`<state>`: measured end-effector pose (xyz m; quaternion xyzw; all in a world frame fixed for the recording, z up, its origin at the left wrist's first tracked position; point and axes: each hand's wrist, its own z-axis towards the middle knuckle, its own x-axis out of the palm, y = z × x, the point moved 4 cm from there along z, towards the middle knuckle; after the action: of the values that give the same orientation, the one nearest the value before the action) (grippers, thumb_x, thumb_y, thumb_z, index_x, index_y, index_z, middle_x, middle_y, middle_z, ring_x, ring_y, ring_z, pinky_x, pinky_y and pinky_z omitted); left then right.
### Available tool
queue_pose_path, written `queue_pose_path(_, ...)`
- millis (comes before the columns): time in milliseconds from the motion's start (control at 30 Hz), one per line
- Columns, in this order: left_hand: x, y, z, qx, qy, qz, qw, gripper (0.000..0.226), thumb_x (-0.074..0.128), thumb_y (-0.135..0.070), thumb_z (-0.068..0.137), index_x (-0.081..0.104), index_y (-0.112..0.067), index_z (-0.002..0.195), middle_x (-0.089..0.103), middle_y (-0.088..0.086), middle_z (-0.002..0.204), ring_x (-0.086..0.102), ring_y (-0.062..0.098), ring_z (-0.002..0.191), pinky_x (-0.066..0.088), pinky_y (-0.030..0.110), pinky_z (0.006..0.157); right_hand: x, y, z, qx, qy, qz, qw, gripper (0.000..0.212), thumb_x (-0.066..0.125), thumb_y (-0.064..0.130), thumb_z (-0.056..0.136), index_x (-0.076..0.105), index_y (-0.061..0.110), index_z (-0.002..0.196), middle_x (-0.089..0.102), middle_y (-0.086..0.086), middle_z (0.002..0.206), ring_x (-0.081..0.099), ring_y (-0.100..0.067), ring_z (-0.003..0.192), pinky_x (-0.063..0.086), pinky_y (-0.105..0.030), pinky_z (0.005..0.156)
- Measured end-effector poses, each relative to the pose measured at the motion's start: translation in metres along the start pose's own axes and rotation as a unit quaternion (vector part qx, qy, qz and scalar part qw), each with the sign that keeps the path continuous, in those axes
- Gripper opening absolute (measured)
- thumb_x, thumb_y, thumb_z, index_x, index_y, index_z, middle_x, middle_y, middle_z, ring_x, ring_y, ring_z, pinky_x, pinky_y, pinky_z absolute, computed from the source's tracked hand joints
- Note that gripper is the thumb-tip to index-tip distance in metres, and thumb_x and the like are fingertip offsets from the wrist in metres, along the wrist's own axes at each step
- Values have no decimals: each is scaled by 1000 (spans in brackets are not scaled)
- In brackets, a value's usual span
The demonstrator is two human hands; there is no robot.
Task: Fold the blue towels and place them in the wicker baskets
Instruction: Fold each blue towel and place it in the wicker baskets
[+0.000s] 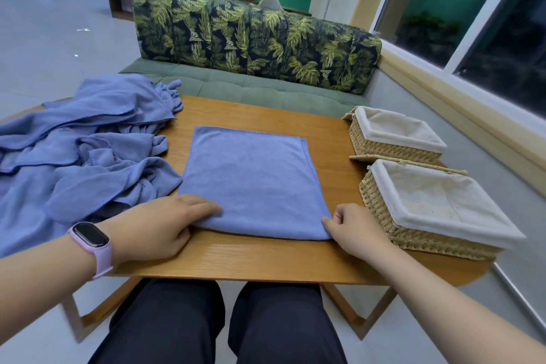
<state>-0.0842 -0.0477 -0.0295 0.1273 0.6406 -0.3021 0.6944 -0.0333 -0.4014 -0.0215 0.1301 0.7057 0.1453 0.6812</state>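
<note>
Head view: fingers on towel's near corners.

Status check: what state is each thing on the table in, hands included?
Towel: folded, lying flat on table.
Pile: unfolded, heaped at left.
Near basket: empty.
Far basket: empty.
Left hand: fingers flat on towel's near left corner.
Right hand: pinches towel's near right corner.

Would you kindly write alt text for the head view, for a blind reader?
A left hand rests on and a right hand pinches the near corners of a folded blue towel on a table. Loose towels lie left, two wicker baskets right.
</note>
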Motion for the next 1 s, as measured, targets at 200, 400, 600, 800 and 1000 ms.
queue_pose_path(200, -5, 1, -8, 0, -34, 23, 999, 34, 38, -37, 100, 60, -34, 125, 54, -22, 138, 55, -1, 118, 33, 6, 95, -5, 35, -27, -294, -56, -82, 951, 32, 64, 50, 84, 54, 25, 102, 51, 9, 104, 50, -11, 96, 43, -29, 80)
queue_pose_path(400, -7, -1, -15, -24, -46, 20, 998, 32, 34, -45, 97, 59, -33, 113, 57, -21, 117, 60, 2, 103, 52, 27, 83, 17, 46, -32, -392, -30, -179, 902, 18, 47, 28, 91, 61, 22, 101, 59, 6, 102, 59, -17, 92, 44, -31, 76)
queue_pose_path(600, -13, 8, -18, -102, -86, -109, 985, 12, 57, -43, 95, 66, -36, 100, 67, -23, 95, 64, 0, 89, 50, 25, 78, 3, 22, -18, -336, -70, -193, 919, 24, 42, 29, 83, 65, 25, 84, 67, 12, 86, 64, -11, 83, 36, -26, 97)
queue_pose_path(800, -35, 27, -1, -198, -162, -220, 941, 31, 65, -41, 94, 62, -15, 76, 59, -2, 63, 53, 11, 59, 43, 26, 62, -20, 21, -11, -205, -138, 106, 963, 18, 60, 25, 92, 60, 19, 76, 60, 4, 69, 57, -14, 69, 43, -32, 69)
queue_pose_path(1000, -56, 61, 33, -293, -258, -362, 846, 29, 61, -26, 99, 57, -6, 78, 56, -6, 62, 51, 5, 59, 41, 21, 56, -20, 27, 25, -88, -169, 331, 924, 20, 60, 29, 97, 63, 15, 83, 68, -10, 79, 59, -14, 71, 44, -35, 70)
